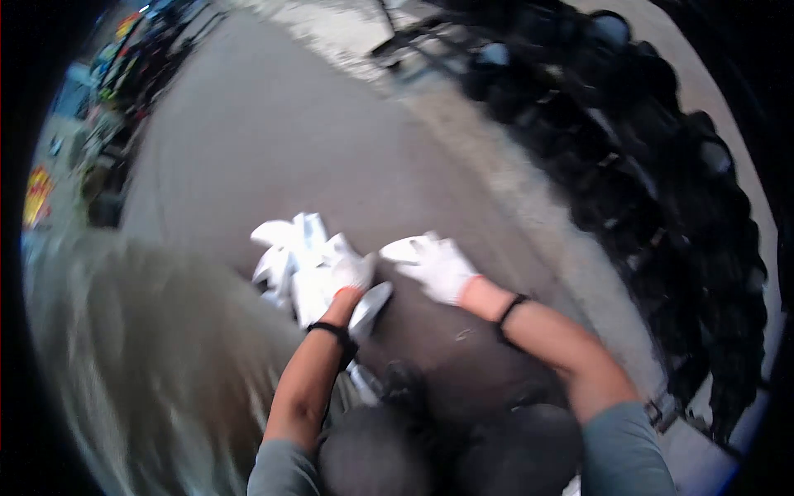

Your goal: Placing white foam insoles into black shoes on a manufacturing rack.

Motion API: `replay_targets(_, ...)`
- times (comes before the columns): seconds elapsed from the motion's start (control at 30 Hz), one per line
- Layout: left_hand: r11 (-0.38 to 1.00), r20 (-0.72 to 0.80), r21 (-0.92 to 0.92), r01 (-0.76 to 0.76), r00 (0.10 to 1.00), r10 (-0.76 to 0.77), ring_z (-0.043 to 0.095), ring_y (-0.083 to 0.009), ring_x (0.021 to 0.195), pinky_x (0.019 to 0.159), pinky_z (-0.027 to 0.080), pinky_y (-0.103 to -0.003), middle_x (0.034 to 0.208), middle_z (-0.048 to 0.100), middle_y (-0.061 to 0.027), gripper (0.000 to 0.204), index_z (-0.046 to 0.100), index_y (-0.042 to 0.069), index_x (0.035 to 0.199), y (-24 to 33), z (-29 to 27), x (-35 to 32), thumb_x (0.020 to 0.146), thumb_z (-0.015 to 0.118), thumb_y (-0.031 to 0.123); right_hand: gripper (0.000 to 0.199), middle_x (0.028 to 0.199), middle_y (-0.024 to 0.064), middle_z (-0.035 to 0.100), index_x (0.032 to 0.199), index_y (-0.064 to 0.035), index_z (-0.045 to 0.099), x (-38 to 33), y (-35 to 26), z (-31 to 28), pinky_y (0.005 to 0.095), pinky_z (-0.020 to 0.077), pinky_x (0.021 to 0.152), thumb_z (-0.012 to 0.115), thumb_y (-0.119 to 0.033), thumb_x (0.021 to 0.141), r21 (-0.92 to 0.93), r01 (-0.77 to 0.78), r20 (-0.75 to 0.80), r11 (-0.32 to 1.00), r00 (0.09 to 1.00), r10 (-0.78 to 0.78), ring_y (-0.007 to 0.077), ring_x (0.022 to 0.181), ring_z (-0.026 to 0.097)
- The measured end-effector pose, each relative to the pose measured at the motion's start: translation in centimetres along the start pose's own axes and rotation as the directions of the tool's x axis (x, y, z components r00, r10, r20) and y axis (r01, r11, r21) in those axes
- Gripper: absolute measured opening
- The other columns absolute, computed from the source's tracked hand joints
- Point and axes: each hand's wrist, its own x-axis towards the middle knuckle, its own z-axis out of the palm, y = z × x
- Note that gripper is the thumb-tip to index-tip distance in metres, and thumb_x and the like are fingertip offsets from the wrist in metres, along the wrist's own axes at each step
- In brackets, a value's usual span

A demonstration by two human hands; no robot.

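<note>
Grip of both I cannot tell: left hand (351,271) touches white pieces (308,277), perhaps steadying them; right hand (436,266) is at its three o'clock.

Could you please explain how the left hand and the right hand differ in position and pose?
The left hand is at the bundle of white pieces; the right hand is apart from it, to its right. The left hand's fingers blend into the white; the right hand's point leftward. Both wear white gloves and dark wristbands.
</note>
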Motion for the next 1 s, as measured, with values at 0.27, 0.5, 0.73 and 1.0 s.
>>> replay_targets(0.27, 0.972, -0.311, -0.203, -0.119, 0.949, 0.051, 0.060, -0.0445, 0.142, 0.122, 0.046, -0.048, 0.146, 0.064, -0.0310, 0.074, 0.044, -0.005, 0.158, -6.0, 1.7, 0.8, 0.086, 0.062, -0.001, 0.048, 0.131, 0.0273, 0.058, 0.138, -0.0202, 0.066, -3.1, 0.3, 1.4, 0.0517, 0.0586, 0.101, 0.075, -0.012, 0.091, 0.600, -0.389, -0.040, 0.700, 0.858, 0.511, 0.0498, 0.117, 0.063)
replay_targets(0.5, 0.521, 0.491, -0.850, 0.070, 0.463, 0.738, 0.073, -0.0199, 0.115, 0.105, 0.057, -0.035, 0.127, 0.075, -0.0107, 0.068, 0.063, -0.004, 0.143, 18.0, -10.3, -13.5, 0.082, 0.089, 0.013, 0.063, 0.141, 0.0190, 0.059, 0.143, -0.0154, 0.059, -22.8, -1.9, -15.2, 0.0413, 0.0521, 0.113, 0.082, -0.004, 0.085, 0.988, 0.106, -0.154, 0.115, 0.540, 0.828, 0.0333, 0.133, 0.060)
replay_targets(0.73, 0.269, 0.476, -0.827, -0.493, -0.360, 0.802, 0.072, -0.0232, 0.124, 0.111, 0.054, -0.037, 0.136, 0.075, -0.0124, 0.068, 0.065, 0.002, 0.143, 36.1, -17.6, -28.2, 0.084, 0.091, 0.023, 0.068, 0.160, 0.0304, 0.050, 0.151, -0.0122, 0.058, -38.4, -10.8, -24.6, 0.0517, 0.0525, 0.120, 0.081, -0.011, 0.087, 0.623, -0.420, -0.496, 0.660, 0.440, 0.749, 0.0522, 0.148, 0.052)
replay_targets(1.0, -0.304, 0.104, -0.848, -0.433, -0.700, 0.707, 0.073, -0.0395, 0.124, 0.106, 0.060, -0.045, 0.166, 0.047, -0.0295, 0.047, 0.066, -0.006, 0.125, 46.1, -15.1, -43.4, 0.083, 0.081, 0.009, 0.033, 0.124, 0.0132, 0.076, 0.128, -0.0021, 0.070, -55.1, -14.4, -29.5, 0.0374, 0.0654, 0.075, 0.070, -0.016, 0.098, 0.744, -0.407, -0.668, 0.530, -0.428, 0.609, 0.0268, 0.095, 0.079)
